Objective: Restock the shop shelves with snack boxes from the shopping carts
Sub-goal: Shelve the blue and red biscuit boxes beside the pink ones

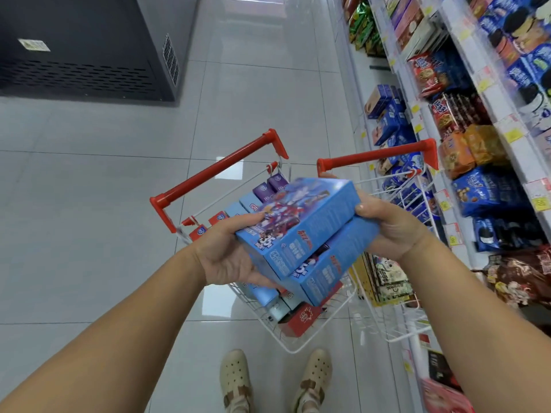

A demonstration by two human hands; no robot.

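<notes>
fingers of our left hand (229,254) and right hand (393,231) clamp two stacked light-blue cardboard snack boxes (310,222) above the red-handled white wire shopping cart (298,348), beside stocked shelves (492,111).

two carts (316,332) block the aisle ahead, red handles (217,171) raised. open floor (89,204) lies left; packed shelves (465,162) wall the right.

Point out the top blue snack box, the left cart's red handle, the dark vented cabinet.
Top blue snack box (298,210): head view, top face.
Left cart's red handle (214,169): head view, mid-bar.
Dark vented cabinet (89,70): head view, side panel.
</notes>
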